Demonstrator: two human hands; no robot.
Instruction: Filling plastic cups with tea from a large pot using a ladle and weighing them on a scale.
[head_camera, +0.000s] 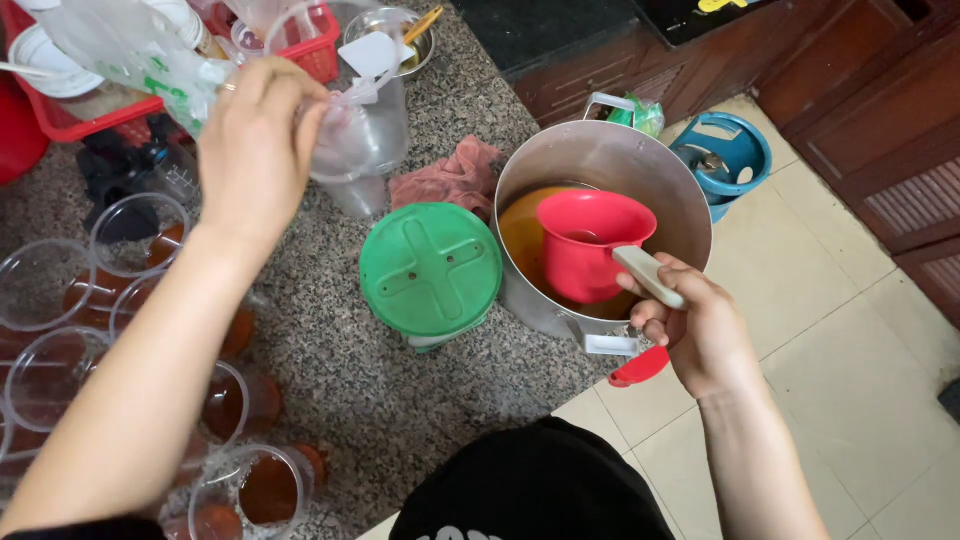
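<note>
Head view, granite counter (400, 390): steel pot (610, 165) of amber liquid at the edge; green lid (430, 268) beside it; red scoop (585, 245) over the pot, handle clasped by right hand (700, 335); left hand (250, 150) pinching clear plastic bag (360, 130).

Your right hand (700, 330) grips the cream-white handle of a bright red plastic scoop cup (588, 245) over the shiny silver metal pot (640, 165), whose liquid shows amber-orange. Your left hand (255, 150) pinches a clear, colourless plastic bag (355, 130). Beside the pot you have a round green plastic lid (432, 268) with a raised cross pattern, and behind it a crumpled dusty-pink cloth (455, 175). The table (380, 390) is speckled grey-and-black granite. Your clear plastic cups (250, 480) hold reddish-brown liquid. A red plastic basket (320, 55) sits at the back, a teal-blue gas cylinder (725, 155) on the pale beige tiled floor (850, 350)
</note>
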